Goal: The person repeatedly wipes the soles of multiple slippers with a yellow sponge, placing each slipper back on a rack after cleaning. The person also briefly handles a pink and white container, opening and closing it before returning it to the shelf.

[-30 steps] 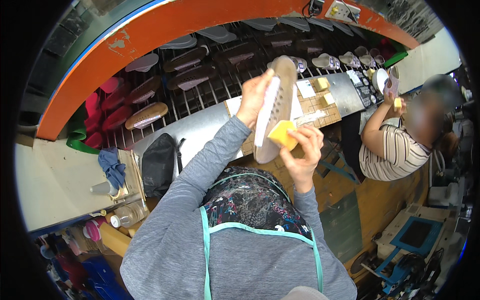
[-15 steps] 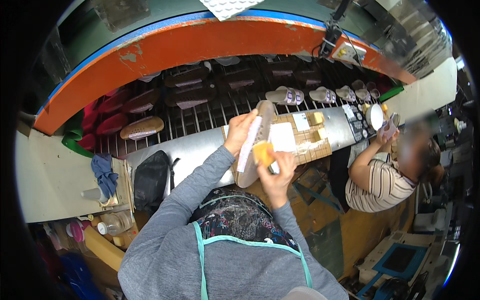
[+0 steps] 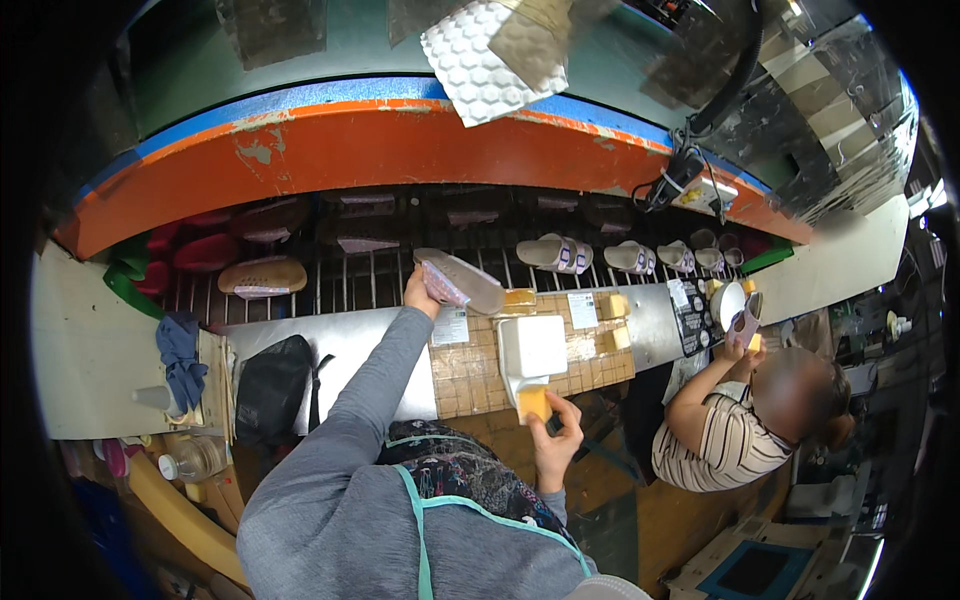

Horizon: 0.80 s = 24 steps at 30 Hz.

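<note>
Sole: it's off, swung outward and parted from the sponge since the earlier frame; we now have it by the table's far edge, across the bars of the rack, resting or hovering, we can't tell.
Left hand: fingers closed on the sole's left end, arm stretched, probably gripping there to reach far.
Right hand: thumb and fingertips pinched shut around the yellow sponge at the near edge, perhaps leaving its wiping face free.
White container: mid-table, presumably for easy reach; we can't see inside, nor whether the sponge touches its near lip.
Co-worker: beyond the table's right end, holding a sandal, some fingers hidden.
Hard to make out: dark soles deep in the rack, half lost in shadow.
</note>
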Each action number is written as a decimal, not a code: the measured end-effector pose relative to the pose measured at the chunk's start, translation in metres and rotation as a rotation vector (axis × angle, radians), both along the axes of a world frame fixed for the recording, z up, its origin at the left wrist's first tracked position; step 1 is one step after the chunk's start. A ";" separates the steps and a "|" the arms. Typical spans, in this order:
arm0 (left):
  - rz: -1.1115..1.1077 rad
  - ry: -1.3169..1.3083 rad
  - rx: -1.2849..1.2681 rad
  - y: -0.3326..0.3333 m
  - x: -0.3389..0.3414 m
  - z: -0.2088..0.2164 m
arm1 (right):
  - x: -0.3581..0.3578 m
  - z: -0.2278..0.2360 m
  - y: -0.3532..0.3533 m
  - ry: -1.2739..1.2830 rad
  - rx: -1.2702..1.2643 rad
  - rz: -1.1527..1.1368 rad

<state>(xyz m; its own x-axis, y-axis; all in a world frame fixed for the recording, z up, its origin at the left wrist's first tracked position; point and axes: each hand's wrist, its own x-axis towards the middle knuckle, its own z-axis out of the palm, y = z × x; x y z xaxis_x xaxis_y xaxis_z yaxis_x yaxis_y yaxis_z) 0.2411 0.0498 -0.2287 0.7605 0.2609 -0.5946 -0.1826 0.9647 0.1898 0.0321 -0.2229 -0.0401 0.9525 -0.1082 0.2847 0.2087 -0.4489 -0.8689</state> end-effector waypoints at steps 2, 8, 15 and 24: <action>0.058 0.048 -0.100 -0.008 0.018 -0.007 | 0.000 0.000 -0.010 0.050 0.058 -0.059; -0.236 0.378 0.668 -0.036 0.030 -0.010 | -0.004 -0.003 -0.027 0.098 0.038 -0.158; 0.105 0.316 1.007 -0.108 0.050 0.036 | -0.014 -0.021 -0.047 0.223 -0.009 -0.291; -1.179 0.292 2.067 -0.198 0.190 0.013 | -0.049 -0.031 -0.054 0.158 -0.061 -0.488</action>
<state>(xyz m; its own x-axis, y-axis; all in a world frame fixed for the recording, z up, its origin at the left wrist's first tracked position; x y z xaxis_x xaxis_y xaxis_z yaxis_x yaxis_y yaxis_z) 0.4315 -0.1478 -0.2159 0.9447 0.1094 -0.3092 0.2720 -0.7880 0.5524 -0.0167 -0.2768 -0.0716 0.8273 -0.5383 0.1607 -0.1696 -0.5120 -0.8421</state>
